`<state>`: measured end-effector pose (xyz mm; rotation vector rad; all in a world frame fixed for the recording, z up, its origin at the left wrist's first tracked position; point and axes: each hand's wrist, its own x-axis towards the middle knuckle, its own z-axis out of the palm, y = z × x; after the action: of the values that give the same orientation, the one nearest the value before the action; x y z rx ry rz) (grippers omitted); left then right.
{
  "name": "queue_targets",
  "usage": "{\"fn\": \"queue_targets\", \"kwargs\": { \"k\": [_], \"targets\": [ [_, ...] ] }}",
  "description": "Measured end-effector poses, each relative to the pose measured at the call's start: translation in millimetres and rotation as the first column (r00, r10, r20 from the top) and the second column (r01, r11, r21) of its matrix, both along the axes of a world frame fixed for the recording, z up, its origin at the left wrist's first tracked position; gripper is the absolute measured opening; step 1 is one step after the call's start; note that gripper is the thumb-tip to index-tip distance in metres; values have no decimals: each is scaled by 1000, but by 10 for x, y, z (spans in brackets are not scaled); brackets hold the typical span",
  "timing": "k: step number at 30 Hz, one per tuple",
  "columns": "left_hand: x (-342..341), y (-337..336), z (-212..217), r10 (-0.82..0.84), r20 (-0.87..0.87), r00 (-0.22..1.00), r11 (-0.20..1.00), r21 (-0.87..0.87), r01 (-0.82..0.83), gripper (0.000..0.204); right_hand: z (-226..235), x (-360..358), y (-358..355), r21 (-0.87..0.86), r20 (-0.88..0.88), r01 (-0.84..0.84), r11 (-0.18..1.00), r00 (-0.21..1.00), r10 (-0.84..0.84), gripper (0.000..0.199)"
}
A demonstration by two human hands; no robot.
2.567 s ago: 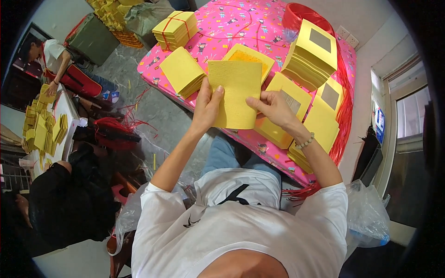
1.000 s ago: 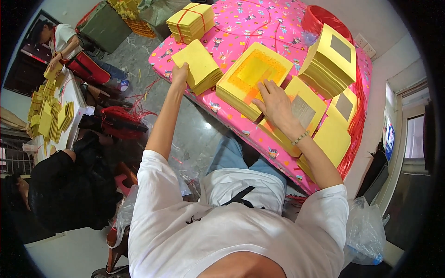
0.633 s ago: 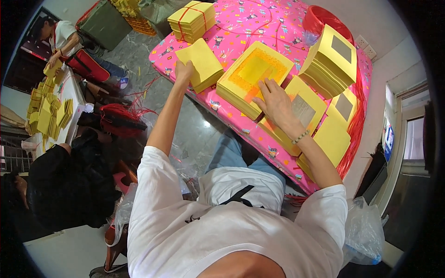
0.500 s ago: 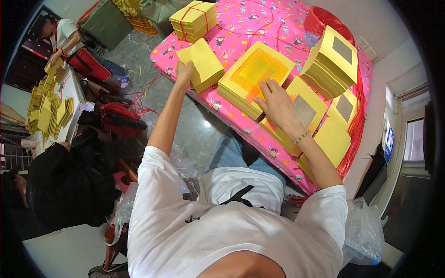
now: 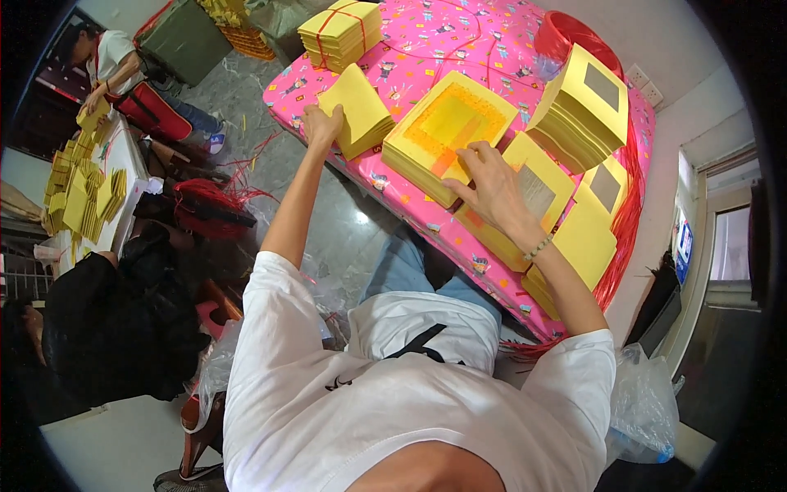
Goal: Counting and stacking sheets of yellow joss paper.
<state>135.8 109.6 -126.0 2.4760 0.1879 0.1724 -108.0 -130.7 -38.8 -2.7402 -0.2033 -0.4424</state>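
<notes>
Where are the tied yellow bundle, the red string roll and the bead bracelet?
tied bundle [image 5: 340, 33], head view, top sheet under the string.
red roll [image 5: 566, 37], head view, its left side.
bracelet [image 5: 537, 248], head view, beads on the right wrist.

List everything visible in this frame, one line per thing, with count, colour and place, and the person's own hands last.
plain paper stack: one, yellow, table's near-left edge
orange-printed stack: one, yellow with orange squares, table centre
tied bundle: one, yellow with red string, far left of table
foil-square stacks: several, yellow with grey squares, right side
tablecloth: one, pink, patterned, covering the table
red cord: a mass, along the table's right edge
plastic bag: one, clear, lower right
other people: at least two, at a side table on the left
left hand: on the plain paper stack
right hand: on the orange-printed stack's near edge
</notes>
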Motion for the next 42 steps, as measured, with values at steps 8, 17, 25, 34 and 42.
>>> {"fn": "queue_targets", "kwargs": {
  "k": [8,17,25,34,42],
  "targets": [
    [63,138,-79,-40,50,998,966,-255,52,66,-105,-45,3,-68,38,-28,997,999,31,25],
    [-748,-77,490,-299,640,708,891,-80,448,31,-149,28,-99,216,-57,65,974,997,-54,27],
    [-1202,-396,567,-823,499,271,447,277,850,24,-149,93,-156,364,-205,159,918,975,-88,31],
    [-1152,-437,525,-845,443,301,449,279,849,19,-201,125,-201,392,-219,167,905,972,-84,33],
    [-1174,-430,538,-848,425,318,458,283,843,19,-161,123,-187,377,-251,193,906,963,-101,34]
  ]
}}
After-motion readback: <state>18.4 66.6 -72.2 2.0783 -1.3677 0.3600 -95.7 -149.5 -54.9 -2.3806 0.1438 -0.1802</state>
